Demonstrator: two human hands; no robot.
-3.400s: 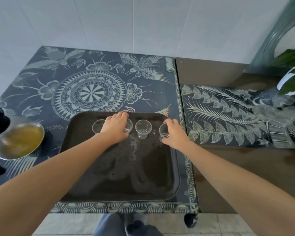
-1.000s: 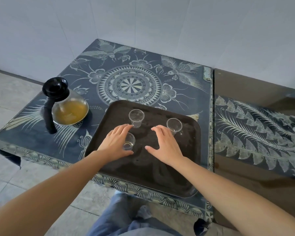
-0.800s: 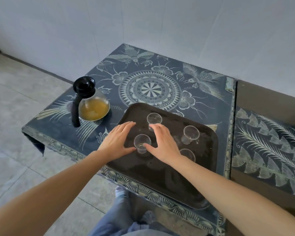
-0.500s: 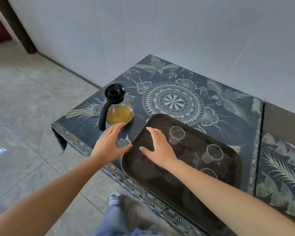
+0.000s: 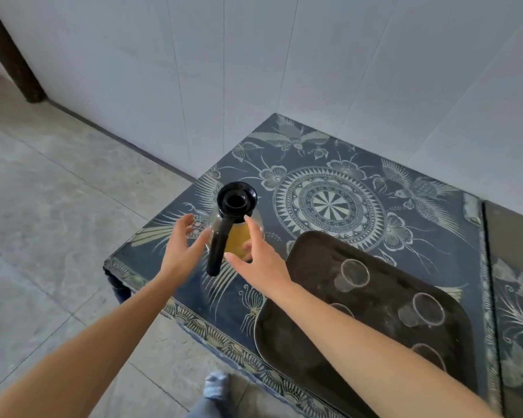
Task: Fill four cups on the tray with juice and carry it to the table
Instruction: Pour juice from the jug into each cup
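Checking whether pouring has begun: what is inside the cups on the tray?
The far cup and the right cup look clear and empty. The near-left cup and nearest cup sit partly under the right forearm, so their contents are hidden.

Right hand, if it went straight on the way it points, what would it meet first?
The right hand would probably meet the jug's glass side first, just right of its black handle. The fingertips look close to it, but depth is unclear.

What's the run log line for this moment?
phase: pre-grasp, jug | left hand: open, left of handle | right hand: open, right of handle | jug: upright on table, holds juice | cups: empty, on tray
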